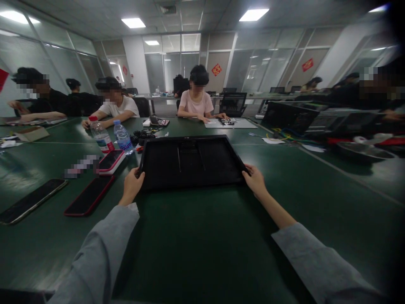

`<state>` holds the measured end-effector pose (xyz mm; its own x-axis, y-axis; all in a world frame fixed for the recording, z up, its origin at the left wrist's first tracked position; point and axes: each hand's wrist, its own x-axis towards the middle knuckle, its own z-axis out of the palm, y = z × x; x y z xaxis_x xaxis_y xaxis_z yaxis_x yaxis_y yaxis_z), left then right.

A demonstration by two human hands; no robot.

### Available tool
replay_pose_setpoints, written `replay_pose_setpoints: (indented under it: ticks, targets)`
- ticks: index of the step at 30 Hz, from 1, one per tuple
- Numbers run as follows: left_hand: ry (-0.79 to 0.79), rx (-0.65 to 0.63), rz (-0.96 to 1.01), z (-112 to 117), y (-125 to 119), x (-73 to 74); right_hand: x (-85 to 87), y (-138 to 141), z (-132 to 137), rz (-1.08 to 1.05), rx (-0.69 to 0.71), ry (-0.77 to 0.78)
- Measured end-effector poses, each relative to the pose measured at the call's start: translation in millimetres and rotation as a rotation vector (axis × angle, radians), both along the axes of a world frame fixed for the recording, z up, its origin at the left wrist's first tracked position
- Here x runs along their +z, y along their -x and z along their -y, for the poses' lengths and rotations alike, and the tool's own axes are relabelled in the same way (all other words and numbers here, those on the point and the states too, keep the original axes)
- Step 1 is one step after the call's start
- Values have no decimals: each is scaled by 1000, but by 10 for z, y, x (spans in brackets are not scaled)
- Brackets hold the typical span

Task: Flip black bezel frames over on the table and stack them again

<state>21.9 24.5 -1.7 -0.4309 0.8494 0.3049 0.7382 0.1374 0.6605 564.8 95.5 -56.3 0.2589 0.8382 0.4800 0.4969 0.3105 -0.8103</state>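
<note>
- Gripping the black panel (191, 162) at its two near corners: left hand (133, 185) and right hand (255, 180), each closed on an edge.
- Panel sits on the green bench (202, 236), btw. both hands, straight ahead.
- Fingers under the edges are hidden; panel surface is too dark to make out details.

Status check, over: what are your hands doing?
Left hand and right hand grip the panel by its side edges. Panel lies on the table. Phones close on its left.
</note>
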Motion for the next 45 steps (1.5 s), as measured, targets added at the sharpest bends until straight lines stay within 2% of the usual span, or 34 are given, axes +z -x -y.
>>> replay_pose_setpoints:
  ticks: [6, 13, 19, 24, 36, 45]
  targets:
    - [26, -20, -162, 31, 30, 16, -14, -11, -17, 71, -7, -6]
    - [40, -44, -240, 51, 17, 29, 19, -2, -11, 79, 15, -16]
    - [80, -43, -245, 125, -19, 100, 194, 118, 119, 24, 24, -61]
    - [103, -29, -241, 161, -44, 136, 295, 183, 208, 24, 32, -17]
    - [121, -2, -254, 157, -47, 151, 57, 22, 36, 55, 9, 31]
    - [110, 42, -268, 186, -74, 180, 84, 42, 54, 81, 11, 11]
